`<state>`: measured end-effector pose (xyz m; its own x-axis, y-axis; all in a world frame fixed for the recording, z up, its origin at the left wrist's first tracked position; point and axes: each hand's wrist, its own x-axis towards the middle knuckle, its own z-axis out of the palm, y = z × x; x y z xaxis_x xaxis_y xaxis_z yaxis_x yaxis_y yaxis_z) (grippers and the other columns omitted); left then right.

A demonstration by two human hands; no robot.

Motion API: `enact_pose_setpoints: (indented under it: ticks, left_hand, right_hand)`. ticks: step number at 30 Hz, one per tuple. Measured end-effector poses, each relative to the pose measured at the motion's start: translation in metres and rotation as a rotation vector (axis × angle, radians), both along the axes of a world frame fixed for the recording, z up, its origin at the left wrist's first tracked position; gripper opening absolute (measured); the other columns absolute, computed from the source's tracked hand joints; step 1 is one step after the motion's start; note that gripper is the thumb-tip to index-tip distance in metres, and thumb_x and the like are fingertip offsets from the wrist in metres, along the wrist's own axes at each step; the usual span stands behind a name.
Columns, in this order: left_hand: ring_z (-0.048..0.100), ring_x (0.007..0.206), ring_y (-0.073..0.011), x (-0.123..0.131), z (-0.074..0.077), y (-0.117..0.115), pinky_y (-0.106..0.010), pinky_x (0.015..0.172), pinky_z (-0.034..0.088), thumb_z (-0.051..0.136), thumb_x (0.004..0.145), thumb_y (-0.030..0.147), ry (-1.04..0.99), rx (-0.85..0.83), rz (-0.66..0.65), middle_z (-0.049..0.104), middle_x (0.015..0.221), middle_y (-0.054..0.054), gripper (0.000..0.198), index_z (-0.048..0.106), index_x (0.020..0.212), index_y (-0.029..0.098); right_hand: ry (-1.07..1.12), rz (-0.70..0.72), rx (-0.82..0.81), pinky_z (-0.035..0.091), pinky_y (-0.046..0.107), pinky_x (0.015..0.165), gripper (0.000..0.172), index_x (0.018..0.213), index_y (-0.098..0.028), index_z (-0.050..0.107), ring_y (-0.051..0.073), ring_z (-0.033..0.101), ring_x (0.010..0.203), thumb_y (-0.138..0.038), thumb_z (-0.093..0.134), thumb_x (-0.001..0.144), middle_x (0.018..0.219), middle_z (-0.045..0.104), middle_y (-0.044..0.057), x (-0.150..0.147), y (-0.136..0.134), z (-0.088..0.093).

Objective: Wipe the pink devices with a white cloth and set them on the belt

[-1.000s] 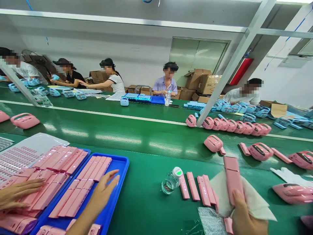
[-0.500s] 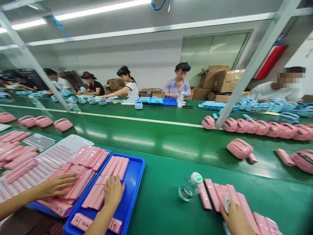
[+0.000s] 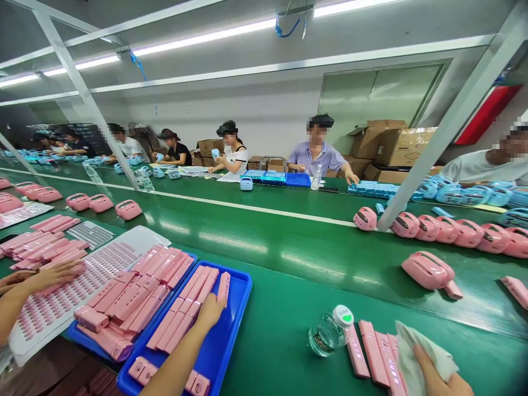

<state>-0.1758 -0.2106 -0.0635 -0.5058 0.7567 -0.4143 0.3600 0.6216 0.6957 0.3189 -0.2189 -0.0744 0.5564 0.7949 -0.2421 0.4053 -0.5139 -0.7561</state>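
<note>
My left hand (image 3: 210, 311) reaches into a blue tray (image 3: 241, 313) holding rows of pink strips (image 3: 181, 316). Its fingers curl on the pink strip (image 3: 224, 285) at the right end of the row. At the bottom right, my right hand (image 3: 438, 377) is closed on a white cloth (image 3: 412, 345), which lies over a row of pink strips (image 3: 373, 352) on the green table. A small clear bottle (image 3: 330, 333) with a white cap lies on its side just left of those strips.
A co-worker's hand (image 3: 53, 273) rests on a sticker sheet (image 3: 103, 258) at the left. A second blue tray (image 3: 78, 331) is piled with pink strips. Pink devices (image 3: 429, 270) sit on the green conveyor. Several people work along the far side. A slanted metal post (image 3: 437, 148) stands at the right.
My view has swung left and up. My right hand set down the pink strip it held up and now presses the cloth on the row. My left hand slid further along the tray.
</note>
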Motion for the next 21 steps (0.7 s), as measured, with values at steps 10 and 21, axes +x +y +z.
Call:
enact_pose_setpoints:
  ticks: [10,21]
  left_hand:
    - [0.067,0.076,-0.0152,0.077,0.065,-0.046,-0.027,0.075,0.054,0.073,0.071,0.016,-0.930,0.288,0.056,0.067,0.083,-0.006,0.044,0.049,0.107,0.015]
    - [0.067,0.069,-0.0180,0.107,0.137,-0.088,-0.022,0.051,0.042,0.079,0.061,0.045,-0.988,0.392,-0.401,0.067,0.093,-0.006,0.058,0.053,0.105,0.018]
  right_hand:
    - [-0.601,0.921,1.076,0.051,0.036,0.090,0.036,0.125,-0.020,0.056,0.024,0.058,0.111,-0.024,0.047,0.091,0.123,0.061,0.008,-0.128,0.017,0.066]
    - [-0.277,0.521,1.056,0.050,0.042,0.088,0.028,0.111,-0.017,0.060,0.025,0.060,0.104,-0.029,0.041,0.095,0.114,0.062,0.011,-0.109,0.039,0.016]
